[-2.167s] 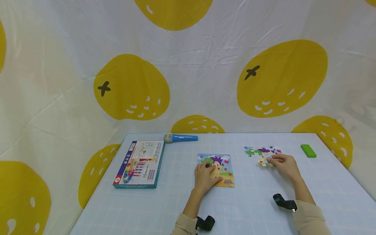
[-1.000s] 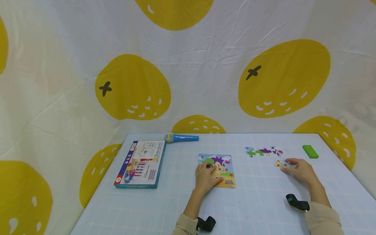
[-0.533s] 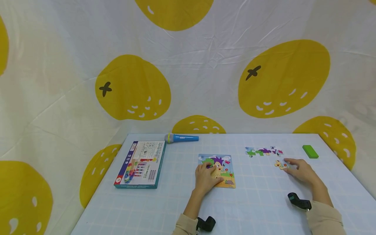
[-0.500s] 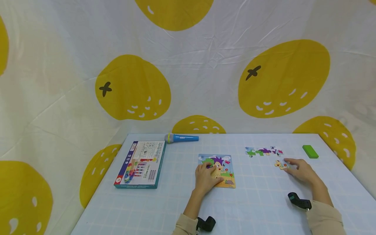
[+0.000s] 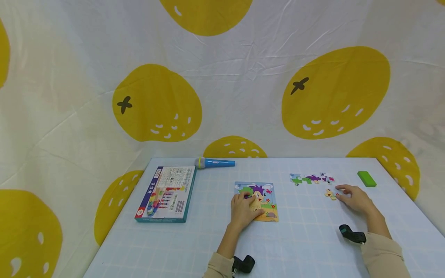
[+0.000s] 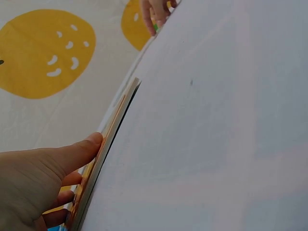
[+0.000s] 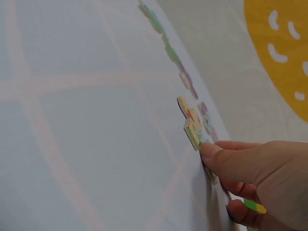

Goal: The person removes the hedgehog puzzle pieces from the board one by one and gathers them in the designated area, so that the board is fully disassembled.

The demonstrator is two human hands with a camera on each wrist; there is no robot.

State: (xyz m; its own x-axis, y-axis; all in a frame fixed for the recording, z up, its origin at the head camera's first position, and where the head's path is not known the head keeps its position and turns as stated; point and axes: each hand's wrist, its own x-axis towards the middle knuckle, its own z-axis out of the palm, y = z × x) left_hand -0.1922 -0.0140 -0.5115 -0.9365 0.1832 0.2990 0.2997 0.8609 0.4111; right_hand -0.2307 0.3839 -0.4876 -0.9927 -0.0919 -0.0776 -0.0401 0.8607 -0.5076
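rightward since 2.2 s ago: the right hand (image 5: 357, 199) and the small puzzle cluster (image 5: 330, 194) have both shifted that way, while i see the left hand (image 5: 241, 211) staying put. nearest in my head view are 2 beige sleeves (image 5: 384, 253) and 2 black wrist cameras (image 5: 245, 264). beyond them the left hand rests relaxed, fingers apart, on the left part of the puzzle board (image 5: 271, 200). well to its left, a box (image 5: 167, 195) lies flat on the table (image 5: 292, 247). over on the right, the right hand is narrow: i see thumb and index finger pinching the right end of the cluster. behind that lies a row of puzzle pieces (image 5: 313, 178), with a green block (image 5: 366, 178) farther right. farther back, a blue microphone (image 5: 220, 163) lies near the table's far edge, before a white cloth (image 5: 240, 116) with yellow fruit.
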